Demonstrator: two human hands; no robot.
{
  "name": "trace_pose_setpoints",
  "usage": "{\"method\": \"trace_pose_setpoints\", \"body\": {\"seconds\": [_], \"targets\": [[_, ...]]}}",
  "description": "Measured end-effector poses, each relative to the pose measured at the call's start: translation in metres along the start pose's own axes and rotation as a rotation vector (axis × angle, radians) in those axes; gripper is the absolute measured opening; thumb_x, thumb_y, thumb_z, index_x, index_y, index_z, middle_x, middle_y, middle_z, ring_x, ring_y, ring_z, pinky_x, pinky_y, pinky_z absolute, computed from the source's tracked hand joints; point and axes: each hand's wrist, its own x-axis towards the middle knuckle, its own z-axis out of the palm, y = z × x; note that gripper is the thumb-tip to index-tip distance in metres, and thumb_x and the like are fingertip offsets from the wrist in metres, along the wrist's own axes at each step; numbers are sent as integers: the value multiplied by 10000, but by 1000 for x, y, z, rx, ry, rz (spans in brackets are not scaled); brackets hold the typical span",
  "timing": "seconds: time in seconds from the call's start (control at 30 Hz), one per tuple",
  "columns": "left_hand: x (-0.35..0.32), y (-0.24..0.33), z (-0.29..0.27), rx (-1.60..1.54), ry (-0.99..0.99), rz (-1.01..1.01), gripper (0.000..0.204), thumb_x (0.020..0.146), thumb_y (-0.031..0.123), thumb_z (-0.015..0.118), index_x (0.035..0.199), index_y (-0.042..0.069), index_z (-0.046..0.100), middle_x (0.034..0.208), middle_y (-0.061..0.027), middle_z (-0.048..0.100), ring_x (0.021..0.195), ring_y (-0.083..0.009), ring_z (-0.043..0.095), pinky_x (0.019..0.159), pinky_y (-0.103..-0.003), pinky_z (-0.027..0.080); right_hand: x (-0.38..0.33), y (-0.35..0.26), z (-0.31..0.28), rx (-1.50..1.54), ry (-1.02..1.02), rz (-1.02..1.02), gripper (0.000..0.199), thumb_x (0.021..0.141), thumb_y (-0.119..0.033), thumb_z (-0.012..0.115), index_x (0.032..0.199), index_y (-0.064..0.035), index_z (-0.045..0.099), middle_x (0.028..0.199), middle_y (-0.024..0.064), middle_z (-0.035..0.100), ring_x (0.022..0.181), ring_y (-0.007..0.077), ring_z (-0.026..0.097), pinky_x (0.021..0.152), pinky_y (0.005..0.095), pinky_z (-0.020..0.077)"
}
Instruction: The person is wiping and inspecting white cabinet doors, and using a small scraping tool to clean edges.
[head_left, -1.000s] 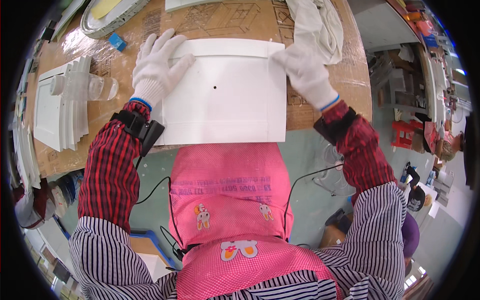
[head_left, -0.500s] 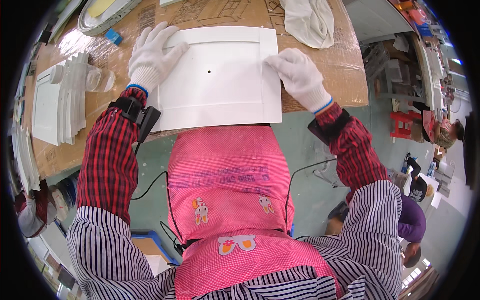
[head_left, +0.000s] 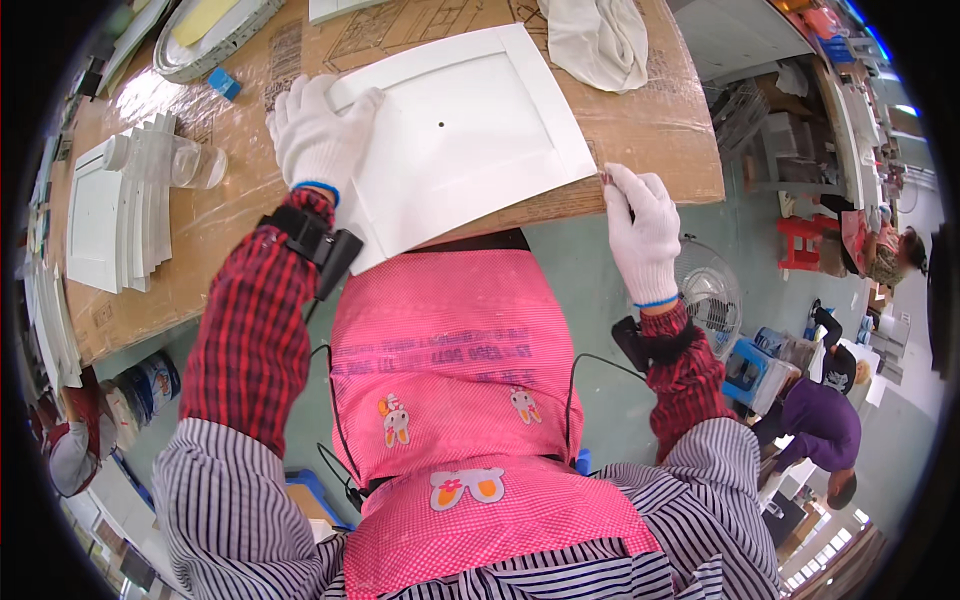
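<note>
A white framed panel (head_left: 455,145) with a small dark hole in its middle lies slantwise on the table, its near left corner out past the table edge. My left hand (head_left: 322,132), in a white knit glove, rests on the panel's left side with fingers stretched and thumb apart on its face. Just off the panel's right corner is my gloved right hand (head_left: 643,228), fingertips pinched together. A small reddish-brown bit shows at those fingertips, too small to name.
Stacked white panels (head_left: 120,215) stand at the left with a clear plastic bottle (head_left: 190,162). A blue block (head_left: 225,83), a round tub (head_left: 210,35) and a pale cloth (head_left: 598,45) lie on the brown-covered table (head_left: 650,150). A floor fan (head_left: 708,295) and other people are at right.
The panel has turned anticlockwise, its right side swinging up and away. My right hand has moved from the panel's right edge down and to the right; my left hand has shifted slightly nearer.
</note>
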Motion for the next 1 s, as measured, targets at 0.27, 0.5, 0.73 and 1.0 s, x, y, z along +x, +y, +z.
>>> {"method": "trace_pose_setpoints", "body": {"seconds": [0.27,0.5,0.73,1.0], "targets": [[-8,10,-2,-6,53,-63,700,887,596,720,1373,95,664,1545,-104,550,1470,-309,430,1244,-428,301,18,-8,22,-109,-23,26,191,911,-33,669,1087,-82,723,877,136,613,849,350,644,763,454,533],[-8,7,-2,-33,60,-88,657,880,576,739,1356,127,674,1547,-93,548,1479,-296,416,1275,-448,264,0,-33,24,-48,-84,-114,185,879,-4,635,1030,-81,710,864,143,601,869,350,638,758,463,528],[-10,12,-7,-55,40,-71,657,873,572,738,1346,119,684,1535,-103,559,1476,-303,424,1257,-437,284,-2,-32,26,-90,-78,-58,138,938,-72,673,1057,-77,742,916,161,649,849,380,667,734,475,544],[-10,14,-8,-36,62,-73,685,875,586,733,1369,115,679,1549,-116,549,1486,-306,417,1256,-421,290,3,-16,16,-96,-55,79,158,956,-87,676,1093,-82,754,888,148,635,826,366,671,723,455,532]]}}
